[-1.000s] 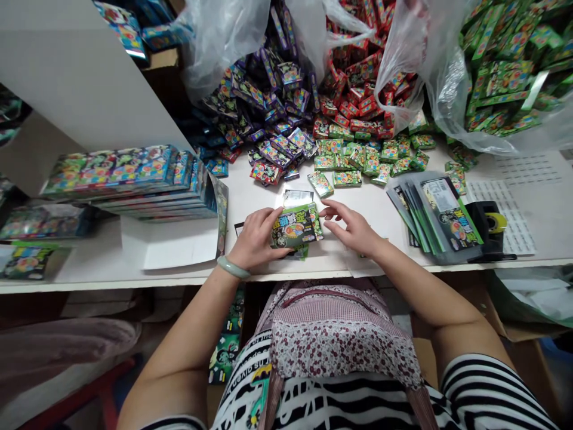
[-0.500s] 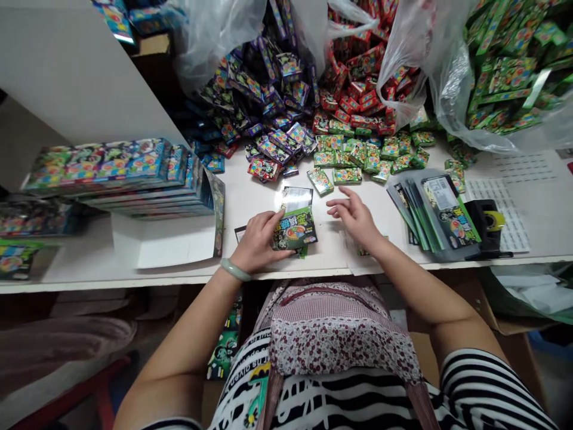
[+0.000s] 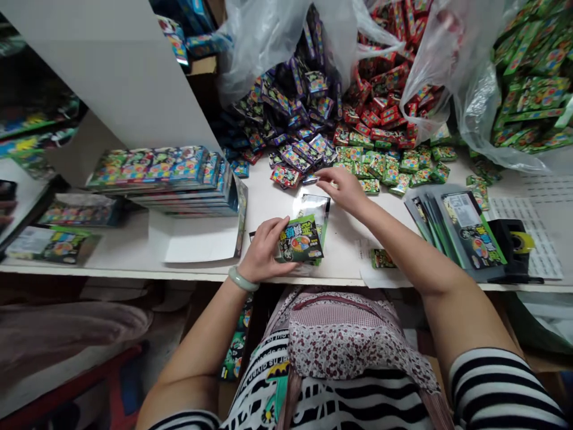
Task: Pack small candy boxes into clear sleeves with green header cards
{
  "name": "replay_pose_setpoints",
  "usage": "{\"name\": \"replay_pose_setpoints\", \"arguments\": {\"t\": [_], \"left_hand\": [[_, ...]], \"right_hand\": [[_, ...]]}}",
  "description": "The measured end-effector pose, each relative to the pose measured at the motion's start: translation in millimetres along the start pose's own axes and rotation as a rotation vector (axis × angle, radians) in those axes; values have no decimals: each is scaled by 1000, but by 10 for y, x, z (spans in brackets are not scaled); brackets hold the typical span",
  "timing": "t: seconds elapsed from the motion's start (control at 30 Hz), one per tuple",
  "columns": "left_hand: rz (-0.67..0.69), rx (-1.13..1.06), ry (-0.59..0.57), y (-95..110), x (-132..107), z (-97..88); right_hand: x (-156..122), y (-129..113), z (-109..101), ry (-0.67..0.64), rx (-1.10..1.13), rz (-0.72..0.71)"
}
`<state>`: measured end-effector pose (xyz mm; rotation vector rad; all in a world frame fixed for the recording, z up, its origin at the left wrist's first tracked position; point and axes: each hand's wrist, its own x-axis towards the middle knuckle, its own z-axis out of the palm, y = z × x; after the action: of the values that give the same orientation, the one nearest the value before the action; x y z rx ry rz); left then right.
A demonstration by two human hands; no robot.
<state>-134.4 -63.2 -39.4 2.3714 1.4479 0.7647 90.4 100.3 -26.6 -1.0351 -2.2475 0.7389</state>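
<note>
My left hand [image 3: 265, 251] is closed on a flat black-and-green printed packet [image 3: 301, 239], held low over the table near its front edge. Behind and partly under it lies another flat packet with a white label [image 3: 316, 204]. My right hand [image 3: 342, 190] stretches over the table, fingertips at the right end of a small purple box [image 3: 308, 179]; thumb and fingers look apart. Beside that box sit a small red box [image 3: 285, 177] and several purple boxes [image 3: 301, 154]. Small green boxes [image 3: 385, 168] lie just beyond the right hand.
Plastic bags at the back spill purple, red [image 3: 385, 113] and green boxes [image 3: 532, 89]. Stacked colourful boxes [image 3: 156, 170] stand in a white open carton [image 3: 197, 239] at left. At right are a pile of flat packets [image 3: 468, 230] and a black tape dispenser [image 3: 508, 239].
My right hand has moved forward and left, from above the bare table to the small purple box. My left hand still holds the packet. The view has shifted left.
</note>
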Motion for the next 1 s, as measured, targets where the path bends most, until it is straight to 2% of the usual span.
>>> {"name": "replay_pose_setpoints", "arguments": {"t": [0.1, 0.17, 0.23, 0.33, 0.4, 0.5, 0.57, 0.63, 0.7, 0.8, 0.87, 1.0], "left_hand": [[40, 3, 66, 57, -50, -60], [39, 10, 95, 71, -73, -83], [26, 18, 125, 55, -88, -97], [7, 27, 146, -13, -107, -110], [-5, 28, 142, -71, -122, -117], [-34, 17, 144, -147, -136, -131], [-47, 15, 143, -181, -122, -131], [-45, 26, 123, -197, -79, -110], [-42, 44, 88, -192, -12, -67], [-56, 64, 38, -157, 88, 4], [-77, 84, 5, -129, 132, 28], [-105, 94, -62, -83, 169, 20]], "right_hand": [[492, -105, 268, -208, -322, -141], [663, -164, 455, -262, -479, -188], [726, -178, 586, -259, -527, -199], [684, -118, 618, -207, -399, -180], [566, -40, 532, -112, -202, -63], [213, 114, 305, 19, 269, 283], [-122, 224, 145, 22, 566, 483], [-471, 317, 15, 23, 665, 600], [-764, 379, -79, 51, 527, 645], [-1007, 411, -199, 4, 99, 552], [-1022, 410, -284, -68, -121, 360], [-795, 438, -402, -313, -333, -69]]}}
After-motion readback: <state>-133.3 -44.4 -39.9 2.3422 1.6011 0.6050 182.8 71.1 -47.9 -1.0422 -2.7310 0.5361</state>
